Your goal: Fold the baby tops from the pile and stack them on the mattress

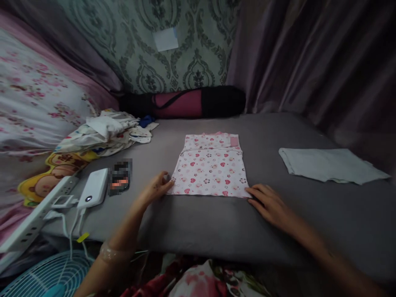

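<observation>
A small folded garment (210, 166), white with pink hearts, lies flat in the middle of the grey mattress (198, 222). My left hand (155, 189) pinches its near left corner with the fingers curled. My right hand (268, 203) rests flat at the near right corner, fingers stretched out and touching the cloth's edge.
A folded pale cloth (331, 165) lies at the right. A heap of loose clothes (105, 132) sits at the back left. A white power bank (93, 189), a power strip (37, 214) and a dark phone (120, 177) lie left. A pink-black roll (185, 102) lines the wall. A fan (46, 276) stands below.
</observation>
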A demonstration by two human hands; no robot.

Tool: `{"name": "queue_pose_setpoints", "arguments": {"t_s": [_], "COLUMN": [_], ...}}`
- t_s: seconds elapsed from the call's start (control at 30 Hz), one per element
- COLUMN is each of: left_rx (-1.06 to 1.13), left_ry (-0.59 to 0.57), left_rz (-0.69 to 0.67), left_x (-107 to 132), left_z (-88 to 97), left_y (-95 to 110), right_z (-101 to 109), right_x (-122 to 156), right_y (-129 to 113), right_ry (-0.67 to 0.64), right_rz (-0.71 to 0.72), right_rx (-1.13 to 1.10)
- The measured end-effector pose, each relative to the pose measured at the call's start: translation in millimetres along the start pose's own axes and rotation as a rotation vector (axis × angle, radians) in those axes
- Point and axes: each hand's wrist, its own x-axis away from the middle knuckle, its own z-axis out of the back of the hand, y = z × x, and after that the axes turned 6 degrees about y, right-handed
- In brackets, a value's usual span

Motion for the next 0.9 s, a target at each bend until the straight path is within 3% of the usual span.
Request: {"name": "queue_pose_setpoints", "arguments": {"t_s": [0.3, 0.43, 0.53, 0.7, 0.9], "left_rx": [0.337, 0.380, 0.377, 0.094, -0.003], "left_ry": [-0.099, -0.088, -0.104, 0.159, 0.223], "left_rz": [0.017, 0.029, -0.052, -0.302, -0.373], "left_x": [21.8, 24.6, 25.1, 20.8, 11.6], "left_z": [10.9, 15.3, 11.3, -2.4, -3.6], "left_y": [15.4, 16.6, 9.2, 0.5, 5.3], "right_z": [1.3, 1.7, 1.1, -1.0, -6.1], "right_x": [-5.2, -4.6, -4.9, -7.8, -18.6], "right_y": [-12.2, -12.0, -11.5, -11.6, -6.5], "right_ry": [-0.024, -0.035, -0.023, -0.004, 0.175], "right_rz": [-0.034, -0.067, -0.081, -0.113, -0.166], "right_rx": [0.149, 0.088, 0.041, -0.025, -0.211]}}
